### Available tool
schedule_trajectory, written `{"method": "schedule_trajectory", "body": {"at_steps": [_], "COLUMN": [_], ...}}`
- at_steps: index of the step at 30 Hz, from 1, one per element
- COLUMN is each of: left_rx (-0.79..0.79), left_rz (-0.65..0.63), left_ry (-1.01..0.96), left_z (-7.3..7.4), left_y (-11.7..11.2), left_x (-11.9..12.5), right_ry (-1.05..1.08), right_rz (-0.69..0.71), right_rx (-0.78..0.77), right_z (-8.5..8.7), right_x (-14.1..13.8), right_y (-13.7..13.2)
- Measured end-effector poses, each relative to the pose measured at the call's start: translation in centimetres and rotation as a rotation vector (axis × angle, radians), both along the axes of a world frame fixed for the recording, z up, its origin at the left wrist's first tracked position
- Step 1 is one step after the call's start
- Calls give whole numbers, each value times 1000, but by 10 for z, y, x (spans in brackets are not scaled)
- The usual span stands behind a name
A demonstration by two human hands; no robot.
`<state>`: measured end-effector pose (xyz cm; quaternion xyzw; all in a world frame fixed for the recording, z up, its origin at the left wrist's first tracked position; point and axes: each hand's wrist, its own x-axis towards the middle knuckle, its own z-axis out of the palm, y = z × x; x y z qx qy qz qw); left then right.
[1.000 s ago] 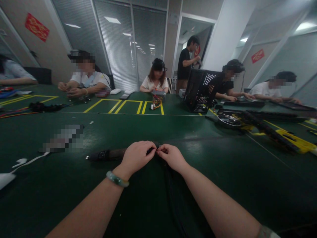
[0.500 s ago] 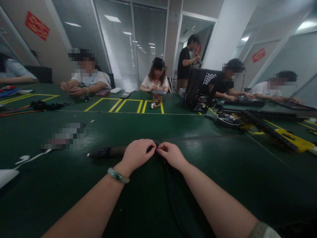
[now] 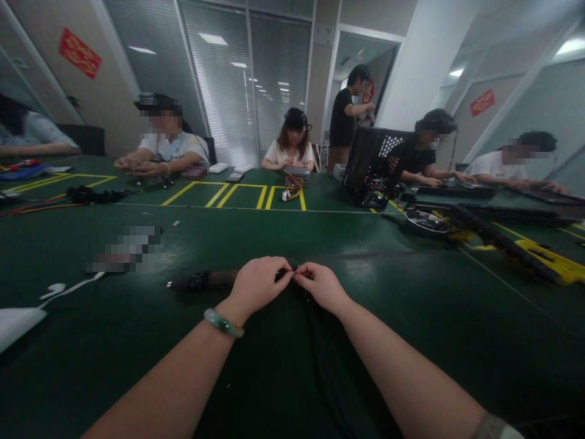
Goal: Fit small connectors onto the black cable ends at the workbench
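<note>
My left hand (image 3: 262, 281) lies over the rear part of a dark corded tool that looks like an electric screwdriver (image 3: 217, 280). Its metal tip points left, and the body rests on the green table. Thumb and forefinger of this hand are pinched together. My right hand (image 3: 322, 285) meets it fingertip to fingertip, also closed in a pinch. Whatever sits between the fingertips is too small or too hidden to name. Below the right hand a black cable (image 3: 317, 341) runs down the table towards me. A jade-like bangle (image 3: 223, 323) circles my left wrist.
A blurred-out phone-like object (image 3: 123, 250) and a white cord (image 3: 73, 285) lie left. Ahead are a black computer case (image 3: 372, 164), a power supply with wires (image 3: 297, 180) and a metal bowl (image 3: 427, 224). A yellow-and-black tool (image 3: 539, 262) lies right. Several people sit around the table.
The whole view has shifted slightly to the right. Both hands keep their pinch at nearly the same spot by the tool, with little visible finger movement.
</note>
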<state>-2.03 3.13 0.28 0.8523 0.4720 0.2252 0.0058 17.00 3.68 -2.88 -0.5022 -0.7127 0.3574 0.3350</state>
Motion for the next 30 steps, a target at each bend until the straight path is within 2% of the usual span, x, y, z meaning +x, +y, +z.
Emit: {"method": "schedule_trajectory", "body": {"at_steps": [8, 20, 30], "left_rx": [-7, 6, 10], "left_rz": [-12, -24, -39], "left_ry": [-3, -10, -8], "left_z": [2, 3, 1], "left_y": [-1, -1, -1], "left_x": [0, 0, -2], "right_ry": [-23, -10, -24], "right_rz": [3, -1, 6], "right_rx": [15, 8, 6], "right_z": [5, 1, 6], "right_x": [0, 0, 0], "right_y": [-3, 0, -3]}}
